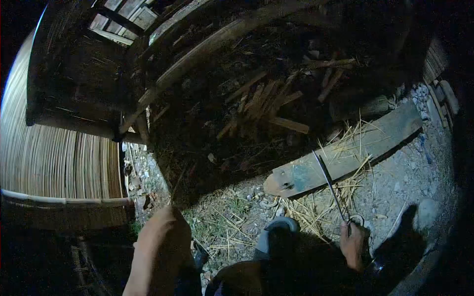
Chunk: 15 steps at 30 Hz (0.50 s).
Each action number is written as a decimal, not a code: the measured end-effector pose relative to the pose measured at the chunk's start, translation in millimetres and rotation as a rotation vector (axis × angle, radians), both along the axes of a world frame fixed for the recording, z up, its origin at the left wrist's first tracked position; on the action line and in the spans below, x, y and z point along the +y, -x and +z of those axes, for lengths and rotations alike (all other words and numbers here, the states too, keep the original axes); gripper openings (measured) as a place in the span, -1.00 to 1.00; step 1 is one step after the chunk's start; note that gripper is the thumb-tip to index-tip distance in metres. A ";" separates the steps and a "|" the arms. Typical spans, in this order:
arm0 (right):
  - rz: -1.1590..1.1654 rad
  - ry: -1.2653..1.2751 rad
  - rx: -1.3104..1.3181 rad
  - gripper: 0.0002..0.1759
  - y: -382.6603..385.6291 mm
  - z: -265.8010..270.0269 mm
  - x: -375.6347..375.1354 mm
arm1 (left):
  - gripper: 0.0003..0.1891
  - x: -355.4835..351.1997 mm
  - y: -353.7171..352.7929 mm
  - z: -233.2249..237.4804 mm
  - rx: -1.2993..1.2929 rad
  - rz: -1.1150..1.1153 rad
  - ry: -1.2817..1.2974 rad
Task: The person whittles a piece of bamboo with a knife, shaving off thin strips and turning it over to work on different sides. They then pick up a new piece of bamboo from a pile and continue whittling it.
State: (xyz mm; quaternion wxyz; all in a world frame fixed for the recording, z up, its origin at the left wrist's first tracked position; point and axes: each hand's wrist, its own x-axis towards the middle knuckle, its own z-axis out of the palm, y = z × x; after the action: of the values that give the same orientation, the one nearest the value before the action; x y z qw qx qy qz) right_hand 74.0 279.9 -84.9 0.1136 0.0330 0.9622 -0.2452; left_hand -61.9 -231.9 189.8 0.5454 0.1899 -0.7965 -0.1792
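Observation:
My left hand (pixel 163 232) is raised in front of me, its fingers closed, the back of it towards me. A thin stalk (pixel 177 186) rises from the top of that fist, faint against the dark ground. Lower right, my right hand (pixel 351 242) is wrapped round the handle end of a long, narrow blade (pixel 328 180), which points up and left. Beside the fingers there is a small ring-like shape (pixel 356 219). The blade crosses in front of a wooden plank (pixel 321 172) lying on the ground, with loose straw (pixel 316 217) on and around it.
Split wood pieces (pixel 269 101) lie in the dark area ahead. On the left stands a slatted bamboo panel (pixel 59 165), with wooden beams (pixel 197 54) above. My shoe (pixel 281 224) is on the gravelly ground, and a rounded stone (pixel 428 214) lies at right.

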 end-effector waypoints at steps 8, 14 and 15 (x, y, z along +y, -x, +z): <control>-0.030 -0.008 -0.127 -0.50 9.4 25.6 -12.8 | -0.73 -13.5 -17.7 22.5 0.065 0.074 0.053; 0.035 -0.048 -0.206 -0.47 20.7 49.1 -14.3 | -0.73 -12.8 -25.5 35.2 0.123 0.124 0.106; 0.039 -0.052 -0.198 -0.47 21.5 48.7 -13.2 | -0.74 -10.6 -25.3 38.5 0.135 0.130 0.122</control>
State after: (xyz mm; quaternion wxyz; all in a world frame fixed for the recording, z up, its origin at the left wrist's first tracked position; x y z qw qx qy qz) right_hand 52.5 266.7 -36.2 0.2119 0.0412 0.9529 -0.2133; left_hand -36.7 -242.5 228.3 0.6188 0.1952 -0.7533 -0.1070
